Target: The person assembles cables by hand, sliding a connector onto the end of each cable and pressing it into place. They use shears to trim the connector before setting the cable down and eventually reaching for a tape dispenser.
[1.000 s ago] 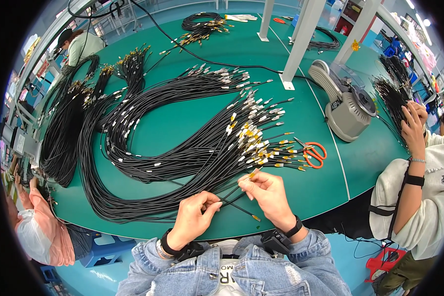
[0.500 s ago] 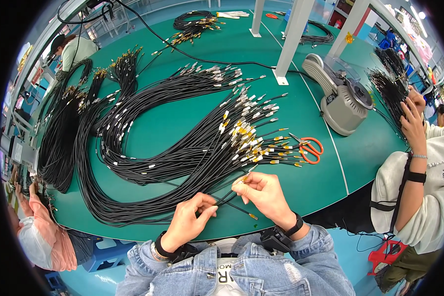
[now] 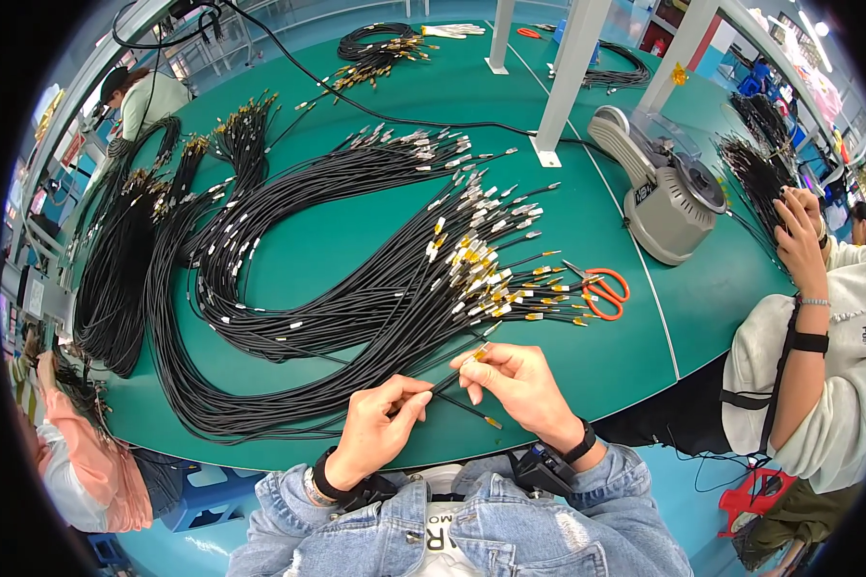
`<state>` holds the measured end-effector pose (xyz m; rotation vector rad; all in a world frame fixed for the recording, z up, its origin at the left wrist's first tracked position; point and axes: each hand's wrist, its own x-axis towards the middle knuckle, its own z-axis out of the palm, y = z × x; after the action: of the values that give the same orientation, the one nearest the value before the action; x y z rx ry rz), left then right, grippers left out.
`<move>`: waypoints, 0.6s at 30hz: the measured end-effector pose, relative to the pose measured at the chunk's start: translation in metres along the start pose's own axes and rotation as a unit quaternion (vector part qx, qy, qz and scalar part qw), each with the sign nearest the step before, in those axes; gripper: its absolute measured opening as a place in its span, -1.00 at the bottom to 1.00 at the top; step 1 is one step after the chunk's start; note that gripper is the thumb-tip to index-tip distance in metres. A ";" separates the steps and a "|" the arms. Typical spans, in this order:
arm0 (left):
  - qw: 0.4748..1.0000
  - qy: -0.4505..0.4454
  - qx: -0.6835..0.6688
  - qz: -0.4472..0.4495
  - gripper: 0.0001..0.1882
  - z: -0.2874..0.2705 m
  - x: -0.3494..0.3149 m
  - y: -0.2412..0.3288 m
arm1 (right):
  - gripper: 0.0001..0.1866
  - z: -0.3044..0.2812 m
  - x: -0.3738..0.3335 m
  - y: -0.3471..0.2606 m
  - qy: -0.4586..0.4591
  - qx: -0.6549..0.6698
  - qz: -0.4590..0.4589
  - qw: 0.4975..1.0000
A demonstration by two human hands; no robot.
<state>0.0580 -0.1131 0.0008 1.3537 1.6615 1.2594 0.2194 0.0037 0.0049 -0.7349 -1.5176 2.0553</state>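
Note:
Close to the table's near edge, both my hands are closed on a thin black cable [image 3: 445, 386]. My left hand [image 3: 379, 423] pinches its length between thumb and fingertips. At the cable's tip, my right hand [image 3: 513, 383] grips the end, where a small yellow label [image 3: 478, 355] shows above the fingers. Another cable end with a yellow tip [image 3: 492, 422] lies on the table below my hands. Just beyond them spreads a large curved bundle of black cables [image 3: 289, 389], its white and yellow labelled ends [image 3: 486, 274] fanned toward the right.
Orange-handled scissors [image 3: 606, 293] lie right of the cable ends. A grey machine [image 3: 674, 207] stands farther right, near white posts [image 3: 558, 96]. More cable bundles [image 3: 115, 279] hang at the left edge. At right, a co-worker's hands [image 3: 801, 231] handle cables; other people sit left.
My left hand has shifted slightly right along the cable, nearer my right hand. My right hand has turned a little, and the yellow label has dropped slightly.

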 end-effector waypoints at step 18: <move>0.995 -0.090 -0.038 -0.031 -0.91 -0.007 -0.003 -0.003 | -0.78 -0.006 -0.001 0.002 -0.020 0.021 0.037 0.999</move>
<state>0.0512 -0.1184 -0.0001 1.3183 1.5050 1.1203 0.2240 0.0065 0.0022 -0.7486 -1.4843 2.1616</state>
